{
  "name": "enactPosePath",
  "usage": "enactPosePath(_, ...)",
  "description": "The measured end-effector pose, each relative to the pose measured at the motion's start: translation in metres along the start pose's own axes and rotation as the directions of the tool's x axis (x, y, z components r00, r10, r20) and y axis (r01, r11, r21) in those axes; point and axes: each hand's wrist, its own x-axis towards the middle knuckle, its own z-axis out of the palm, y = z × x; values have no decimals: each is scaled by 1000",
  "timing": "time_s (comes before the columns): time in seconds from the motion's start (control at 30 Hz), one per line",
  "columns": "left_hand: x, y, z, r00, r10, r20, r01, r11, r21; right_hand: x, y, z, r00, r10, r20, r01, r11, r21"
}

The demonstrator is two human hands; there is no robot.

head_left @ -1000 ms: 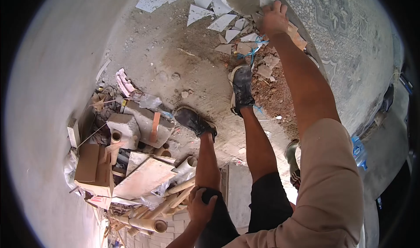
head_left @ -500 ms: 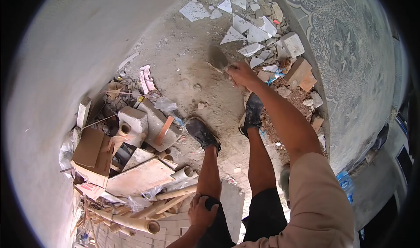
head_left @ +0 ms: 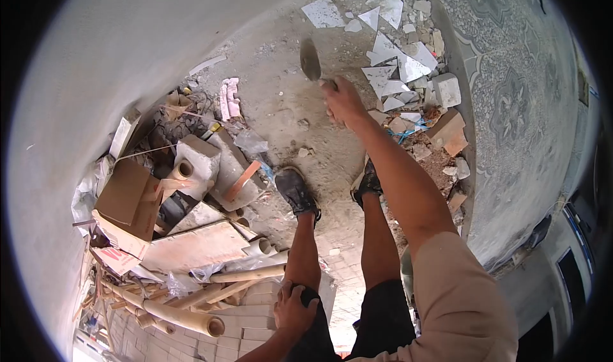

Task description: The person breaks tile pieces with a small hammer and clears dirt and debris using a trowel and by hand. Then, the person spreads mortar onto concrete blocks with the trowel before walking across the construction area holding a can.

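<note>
My right hand (head_left: 345,102) is closed around the handle of a trowel (head_left: 310,60), whose leaf-shaped metal blade points up the view, over the dusty ground (head_left: 274,84). I cannot tell whether the blade touches the ground. My left hand (head_left: 295,308) rests on my left knee, fingers spread over the dark shorts (head_left: 383,314), with nothing in it. Broken white tile pieces (head_left: 382,81) lie to the right of the blade. A small stone (head_left: 303,152) sits on the ground between the trowel and my left shoe (head_left: 295,191).
Rubble lines the patterned wall (head_left: 511,100) on the right, with a brick chunk (head_left: 448,132) and a pale block (head_left: 447,90). At left are a cardboard box (head_left: 126,192), concrete blocks (head_left: 196,162), a board (head_left: 191,247) and bamboo poles (head_left: 172,311). A plain wall (head_left: 70,125) curves up the left.
My right hand and the trowel have moved up and slightly left, and the blade now shows its flat side. The view has shifted somewhat. My left hand stays on the knee.
</note>
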Motion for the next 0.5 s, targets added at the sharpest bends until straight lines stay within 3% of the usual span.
enactPosePath(0.07,1,-1,0,1000,0,3,0,1000,-14,52,-15,5,978,-51,202,36,996,77)
enactPosePath(0.17,-1,0,-1,1000,-2,10,2,1000,-18,100,-39,5,960,-45,276,44,999,12)
enactPosePath(0.23,2,-1,-3,1000,-3,8,4,1000,-14,118,-46,-13,968,-31,251,73,984,-160)
enactPosePath(0.3,-1,-3,-2,1000,11,5,-10,999,-43,130,-32,-43,989,-122,82,126,991,-50)
enactPosePath(0.37,1,-4,-4,1000,13,-10,-14,998,-55,113,-33,-75,994,-80,-73,67,982,-174)
enactPosePath(0.43,-2,-4,-4,1000,12,-15,-14,997,-81,91,-26,-84,964,-121,-235,91,987,-135)
enactPosePath(0.47,-1,-5,-4,1000,8,-18,-10,997,-78,84,-24,-80,964,-128,-234,94,984,-151)
enactPosePath(0.5,0,-4,-4,1000,1,-23,-3,997,-75,80,-20,-72,941,-119,-316,130,991,11)
